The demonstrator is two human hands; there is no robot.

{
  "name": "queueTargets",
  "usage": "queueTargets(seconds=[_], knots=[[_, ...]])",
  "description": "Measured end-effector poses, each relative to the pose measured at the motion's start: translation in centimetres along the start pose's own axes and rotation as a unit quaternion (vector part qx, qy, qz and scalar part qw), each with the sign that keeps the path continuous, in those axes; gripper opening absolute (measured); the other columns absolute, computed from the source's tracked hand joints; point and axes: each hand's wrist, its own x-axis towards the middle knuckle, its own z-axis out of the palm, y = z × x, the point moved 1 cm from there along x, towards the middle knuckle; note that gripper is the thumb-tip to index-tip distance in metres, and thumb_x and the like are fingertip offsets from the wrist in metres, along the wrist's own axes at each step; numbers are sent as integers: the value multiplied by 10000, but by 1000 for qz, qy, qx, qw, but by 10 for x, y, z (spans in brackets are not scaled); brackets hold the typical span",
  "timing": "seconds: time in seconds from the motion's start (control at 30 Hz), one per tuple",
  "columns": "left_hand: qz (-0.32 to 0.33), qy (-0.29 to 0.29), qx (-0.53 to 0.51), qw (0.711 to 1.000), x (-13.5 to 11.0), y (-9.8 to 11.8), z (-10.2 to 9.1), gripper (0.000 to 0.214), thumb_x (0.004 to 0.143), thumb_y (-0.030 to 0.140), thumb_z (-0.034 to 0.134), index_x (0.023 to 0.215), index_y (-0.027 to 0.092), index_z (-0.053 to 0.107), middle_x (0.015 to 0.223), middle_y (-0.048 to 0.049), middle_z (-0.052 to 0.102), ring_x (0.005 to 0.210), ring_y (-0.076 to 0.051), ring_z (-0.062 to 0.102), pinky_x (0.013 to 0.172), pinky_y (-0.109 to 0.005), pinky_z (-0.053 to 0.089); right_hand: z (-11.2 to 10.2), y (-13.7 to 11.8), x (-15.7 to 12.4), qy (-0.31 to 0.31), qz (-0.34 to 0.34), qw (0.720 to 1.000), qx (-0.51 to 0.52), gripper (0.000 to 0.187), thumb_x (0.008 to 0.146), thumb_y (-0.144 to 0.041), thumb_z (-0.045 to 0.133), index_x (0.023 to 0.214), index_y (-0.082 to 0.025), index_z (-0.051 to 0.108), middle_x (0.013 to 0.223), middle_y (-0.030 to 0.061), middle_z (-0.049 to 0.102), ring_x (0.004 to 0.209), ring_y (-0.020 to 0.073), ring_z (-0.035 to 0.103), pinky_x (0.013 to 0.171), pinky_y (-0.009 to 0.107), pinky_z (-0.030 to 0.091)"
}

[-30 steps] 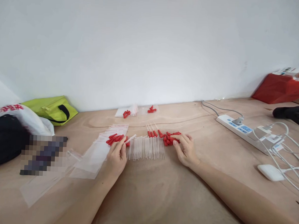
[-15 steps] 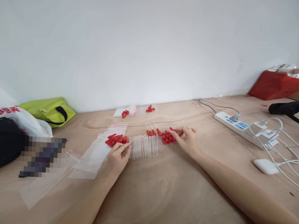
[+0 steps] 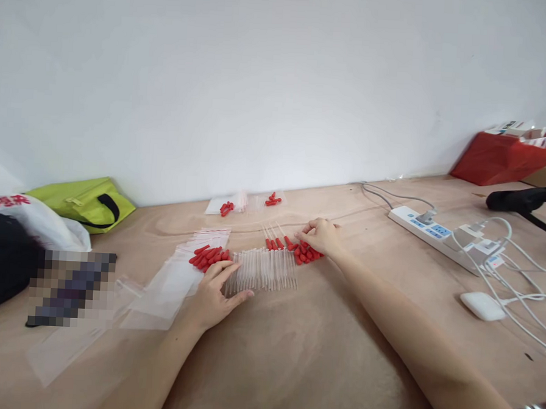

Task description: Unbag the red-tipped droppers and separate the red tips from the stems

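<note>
Clear glass dropper tubes [image 3: 264,270] lie side by side in a row on the wooden table. My left hand [image 3: 216,296] is at the row's left end, thumb and fingers spread apart, with nothing visibly gripped. Just behind the row are a few droppers [image 3: 278,242] with red bulbs fitted on thin tubes. A pile of loose red rubber bulbs [image 3: 306,253] sits to the right. Over this pile is my right hand [image 3: 321,236], its fingers curled and thumb drawn in; what they hold, if anything, is hidden. Another heap of red bulbs [image 3: 207,257] lies beyond my left fingers.
Clear zip bags [image 3: 163,284] spread across the left. Small bags [image 3: 218,206] with red bulbs lie near the wall. A lime-green bag [image 3: 85,201] stands far left; a white power strip [image 3: 422,227] with tangled cables and a red bag [image 3: 504,158] are right.
My left hand has opened from a pinch at the tubes, its thumb now apart. My right hand has moved slightly left over the red bulbs; the bulb seen at its fingertips no longer shows.
</note>
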Motion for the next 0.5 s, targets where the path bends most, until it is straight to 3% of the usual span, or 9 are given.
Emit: queueTargets(seconds=[0.13, 0.3, 0.5], knots=[[8, -73, 4, 997, 0, -12, -5, 607, 631, 531, 641, 1154, 247, 519, 1107, -71, 526, 1037, -240, 494, 887, -400, 425, 0, 0, -3, -38, -10, 999, -1, 367, 568, -590, 610, 603, -226, 639, 706, 38, 638, 873, 244, 529, 860, 448, 265], [18, -80, -22, 996, 1, -26, -4, 521, 664, 512, 622, 1109, 250, 552, 1041, -62, 556, 970, -220, 526, 838, -375, 449, -6, -3, 3, 31, 4, 1000, -2, 281, 710, -482, 526, 657, -232, 642, 768, 42, 656, 874, 239, 554, 816, 428, 318], [9, -77, -55, 996, 3, -25, -2, 503, 667, 509, 620, 1089, 241, 563, 1020, -57, 550, 904, -188, 549, 779, -320, 477, 5, -27, 17, -67, 11, 997, -32, 158, 675, -341, 572, 698, -213, 663, 712, 65, 662, 752, 215, 592, 741, 377, 386]])
